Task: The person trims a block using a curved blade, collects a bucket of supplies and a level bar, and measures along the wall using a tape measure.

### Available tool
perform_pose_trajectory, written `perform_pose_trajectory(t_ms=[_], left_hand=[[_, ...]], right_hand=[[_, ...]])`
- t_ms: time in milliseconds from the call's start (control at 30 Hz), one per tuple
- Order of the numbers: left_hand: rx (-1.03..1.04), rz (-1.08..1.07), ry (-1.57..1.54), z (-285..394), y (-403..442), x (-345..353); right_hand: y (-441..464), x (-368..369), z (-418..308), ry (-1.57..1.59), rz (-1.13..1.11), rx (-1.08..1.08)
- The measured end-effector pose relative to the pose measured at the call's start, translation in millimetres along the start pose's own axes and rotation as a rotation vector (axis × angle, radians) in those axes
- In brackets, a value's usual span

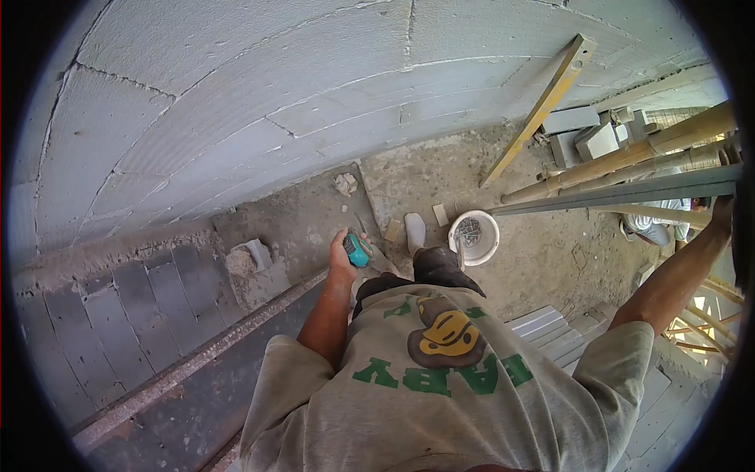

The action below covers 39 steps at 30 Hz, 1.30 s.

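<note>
My left hand (pixel 340 253) is closed around a teal tape measure (pixel 357 249), low in front of my body. A thin dark strip or stick rises from beside the tape measure; I cannot make out what it is. My right arm stretches far out to the right. At the dark edge of the view, my right hand (pixel 723 214) is close to the end of a long grey beam (pixel 629 189), and its fingers are hidden. That beam slants down toward a white bucket (pixel 489 238) holding many small metal pieces, probably nails.
A yellow level (pixel 543 106) leans against the pale block wall (pixel 314 86). Bamboo poles (pixel 653 145) and loose blocks (pixel 594 141) stand at the right, with another person (pixel 657 232) beyond the poles. A rusty-edged metal beam (pixel 197 354) runs along my left.
</note>
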<state>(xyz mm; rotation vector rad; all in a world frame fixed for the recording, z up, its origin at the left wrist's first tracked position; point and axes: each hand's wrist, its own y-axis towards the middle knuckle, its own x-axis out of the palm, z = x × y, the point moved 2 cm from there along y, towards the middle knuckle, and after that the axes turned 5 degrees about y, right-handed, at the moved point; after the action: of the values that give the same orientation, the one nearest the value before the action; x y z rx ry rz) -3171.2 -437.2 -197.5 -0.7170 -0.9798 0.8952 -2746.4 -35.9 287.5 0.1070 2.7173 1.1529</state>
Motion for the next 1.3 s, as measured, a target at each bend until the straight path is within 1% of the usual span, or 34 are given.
perform_pose_trajectory(t_ms=[100, 200, 233, 300, 333, 400, 433, 533, 567, 600, 633, 667, 767, 833, 867, 933, 1033, 1067, 1100, 1133, 1233, 1300], left_hand=[[-0.024, -0.013, -0.056, 3, 5, 1], [-0.02, 0.002, -0.088, 9, 6, 7], [-0.012, 0.007, -0.09, 11, 7, 6], [-0.026, -0.068, -0.046, 15, 11, -2], [-0.034, -0.102, -0.024, 17, 11, -7], [-0.051, -0.164, 0.053, 20, 9, -20], [-0.06, -0.199, 0.09, 22, 8, -25], [-0.225, -0.201, 0.242, 26, -9, -37], [-0.257, -0.195, 0.353, 23, -6, -51], [-0.29, -0.19, 0.466, 17, 2, -70], [-0.324, -0.187, 0.579, 12, 6, -82], [-0.363, -0.211, 0.736, 18, -11, -75], [-0.278, -0.196, 1.2, -13, 11, -121], [-0.161, -0.313, 1.353, -25, 11, -133], [-0.095, -0.377, 1.426, -30, 11, -137], [-0.139, -0.302, 1.453, -44, 17, -152], [-0.163, -0.369, 1.573, -42, 5, -138], [-0.188, -0.357, 1.601, -39, 0, -131], [-0.216, -0.338, 1.629, -35, -5, -125], [-0.246, -0.312, 1.656, -33, -8, -124], [-0.275, -0.303, 1.831, -37, -5, -129], [-0.248, -0.428, 1.934, -31, -20, -108]], right_hand=[[5, -14, 7, -0.062, -0.028, 0.049], [-4, -4, -4, -0.087, 0.04, -0.049], [-5, -5, -6, -0.116, 0.064, -0.024], [-6, -13, -6, -0.177, 0.115, 0.034], [-9, -6, -5, -0.24, 0.083, 0.084], [-19, 2, -10, -0.452, 0.093, 0.2], [-29, 20, -28, -0.558, 0.097, 0.254], [-54, 70, -79, -0.883, 0.106, 0.4], [-58, 78, -84, -0.99, 0.109, 0.445], [-41, 46, -51, -0.513, 0.187, 0.343], [-33, 35, -38, -0.5, 0.223, 0.304], [-27, 31, -32, -0.49, 0.259, 0.263], [-16, 16, -24, -0.497, 0.332, 0.177], [-9, 5, -16, -0.509, 0.352, 0.146], [-6, -1, -13, -0.518, 0.361, 0.135], [3, -17, -8, -0.556, 0.387, 0.106], [10, -34, -6, -0.635, 0.449, 0.058], [7, -32, -9, -0.672, 0.487, 0.025], [1, -28, -15, -0.71, 0.533, -0.054], [-17, -5, -24, -0.705, 0.57, -0.19], [-79, 38, -29, -0.695, 0.342, -0.314], [-174, 117, -26, -0.753, -0.199, -0.179]])
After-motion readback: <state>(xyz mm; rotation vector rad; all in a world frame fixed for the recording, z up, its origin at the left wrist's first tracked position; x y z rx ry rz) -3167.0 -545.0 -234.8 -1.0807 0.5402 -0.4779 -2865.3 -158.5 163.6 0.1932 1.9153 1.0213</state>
